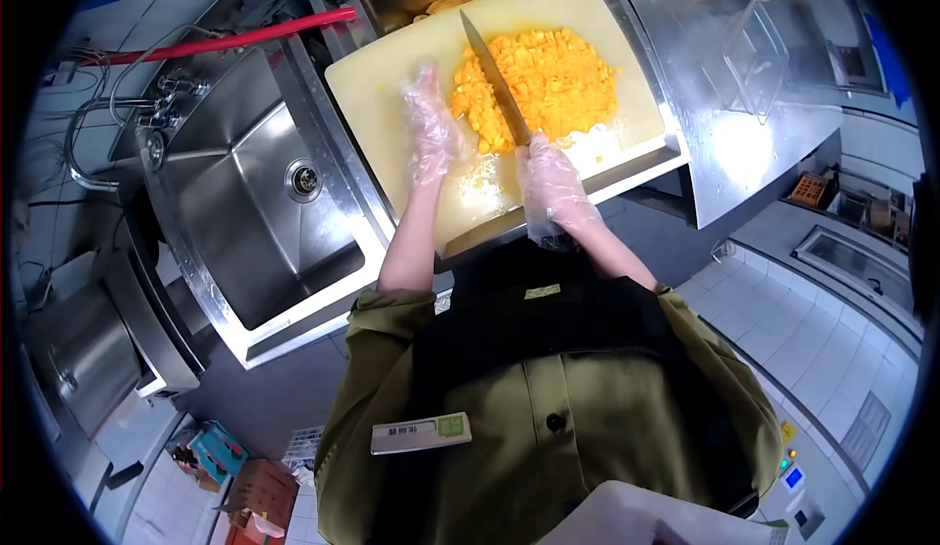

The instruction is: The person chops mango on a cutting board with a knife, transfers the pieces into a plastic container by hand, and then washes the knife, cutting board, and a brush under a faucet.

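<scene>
My right hand (553,183), in a clear plastic glove, is wrapped round the handle of a large kitchen knife (497,80). Its blade points away from me and crosses a pile of chopped orange-yellow fruit (558,75), with a smaller portion left of the blade. My left hand (431,124), gloved the same way, is beside the pile's left edge, fingers stretched out and nothing visible in them. Under it all lies a white cutting board (367,75), wet near its front edge and set across a sink.
A steel sink basin (245,212) with a drain is on the left, near a red hose (235,38) and a tap. Behind the board are some orange-yellow pieces (448,4). A clear container (754,60) stands on the steel counter (676,55) at right.
</scene>
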`<state>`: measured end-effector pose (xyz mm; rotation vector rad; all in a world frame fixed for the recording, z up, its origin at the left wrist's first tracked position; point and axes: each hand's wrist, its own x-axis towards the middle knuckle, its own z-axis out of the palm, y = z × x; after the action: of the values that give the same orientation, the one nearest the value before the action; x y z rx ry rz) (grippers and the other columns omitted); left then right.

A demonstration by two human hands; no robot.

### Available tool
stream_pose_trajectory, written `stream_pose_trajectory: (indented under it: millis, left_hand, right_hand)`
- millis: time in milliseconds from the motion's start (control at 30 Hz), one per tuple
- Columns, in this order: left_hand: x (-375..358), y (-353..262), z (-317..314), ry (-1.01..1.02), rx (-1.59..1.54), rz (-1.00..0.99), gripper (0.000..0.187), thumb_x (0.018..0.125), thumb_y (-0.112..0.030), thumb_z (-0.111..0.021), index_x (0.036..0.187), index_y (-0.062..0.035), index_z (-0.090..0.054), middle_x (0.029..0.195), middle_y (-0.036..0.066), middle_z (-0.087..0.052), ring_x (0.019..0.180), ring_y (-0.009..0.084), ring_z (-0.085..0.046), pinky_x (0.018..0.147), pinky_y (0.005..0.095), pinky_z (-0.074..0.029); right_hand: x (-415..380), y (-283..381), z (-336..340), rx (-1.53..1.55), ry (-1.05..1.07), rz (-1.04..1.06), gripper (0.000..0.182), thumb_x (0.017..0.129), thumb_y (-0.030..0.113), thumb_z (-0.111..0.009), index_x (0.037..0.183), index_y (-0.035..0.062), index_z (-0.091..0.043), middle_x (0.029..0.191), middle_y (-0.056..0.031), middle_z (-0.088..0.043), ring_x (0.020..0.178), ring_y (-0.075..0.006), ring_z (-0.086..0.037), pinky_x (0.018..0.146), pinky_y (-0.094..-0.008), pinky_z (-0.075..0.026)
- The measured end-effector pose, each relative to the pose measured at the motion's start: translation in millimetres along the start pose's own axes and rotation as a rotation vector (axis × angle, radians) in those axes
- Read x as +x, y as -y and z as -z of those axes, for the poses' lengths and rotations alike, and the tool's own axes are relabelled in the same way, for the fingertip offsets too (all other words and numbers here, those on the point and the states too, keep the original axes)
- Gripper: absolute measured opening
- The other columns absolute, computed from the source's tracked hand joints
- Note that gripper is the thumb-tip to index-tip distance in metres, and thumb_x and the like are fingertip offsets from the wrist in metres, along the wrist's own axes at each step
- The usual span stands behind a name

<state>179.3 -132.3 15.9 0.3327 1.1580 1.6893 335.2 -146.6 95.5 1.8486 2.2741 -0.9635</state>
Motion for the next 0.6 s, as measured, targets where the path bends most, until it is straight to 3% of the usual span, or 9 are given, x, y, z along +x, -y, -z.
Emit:
stream_pose_trajectory:
  millis: [133,200,267,333,600]
  left_hand:
    - [-20.4,-30.6,-16.0,-0.04,-0.168,0.124,0.079,0.084,-0.063,-0.011,0.137,-0.0038,-0.013,0.144,0.008,-0.011,0.133,0.016,-0.003,0.106,0.0303,0.005]
    - [-15.7,-18.0,0.1,0.07,-0.173,0.135,0.09,0.077,-0.071,-0.01,0.138,-0.0051,-0.009,0.145,0.004,-0.005,0.133,0.0169,0.003,0.105,0.0348,0.007]
    - [-22.3,-8.9,9.6,0.074,-0.186,0.155,0.09,0.077,-0.071,-0.01,0.138,-0.0049,-0.009,0.145,0.004,-0.005,0.133,0.0166,0.003,0.105,0.0343,0.007]
    - [-30.7,-27.1,-6.9,-0.006,-0.215,0.142,0.079,0.084,-0.062,-0.009,0.137,-0.0035,-0.013,0.144,0.008,-0.011,0.133,0.015,-0.004,0.106,0.0288,0.004]
    - [-43.6,-32.0,1.5,0.012,-0.011,0.138,0.079,0.084,-0.063,-0.009,0.137,-0.0034,-0.012,0.144,0.007,-0.009,0.133,0.015,-0.005,0.106,0.0266,0.003]
  right_hand:
    - [1.4,-13.8,-36.3,-0.031,0.028,-0.092,0.024,0.085,0.022,-0.04,0.097,0.0009,-0.045,0.08,-0.0261,-0.058,0.08,-0.0406,-0.056,0.073,-0.0471,-0.043]
    - [-3.0,5.1,-13.5,-0.024,0.07,-0.114,0.024,0.085,0.021,-0.041,0.098,0.0008,-0.045,0.083,-0.0263,-0.057,0.083,-0.0404,-0.056,0.075,-0.0469,-0.042]
    - [-13.0,17.7,-7.8,0.036,0.073,-0.122,0.024,0.085,0.021,-0.04,0.098,0.0011,-0.045,0.085,-0.0266,-0.057,0.084,-0.0405,-0.055,0.076,-0.0468,-0.042]
    - [-6.2,8.7,-26.1,-0.01,0.044,-0.098,0.025,0.085,0.022,-0.041,0.097,0.0009,-0.045,0.084,-0.0262,-0.057,0.082,-0.0403,-0.056,0.074,-0.0463,-0.042]
    - [-7.9,15.2,-35.8,0.105,-0.021,-0.083,0.025,0.084,0.023,-0.045,0.092,-0.0008,-0.045,0.076,-0.028,-0.056,0.076,-0.0433,-0.054,0.068,-0.0487,-0.042]
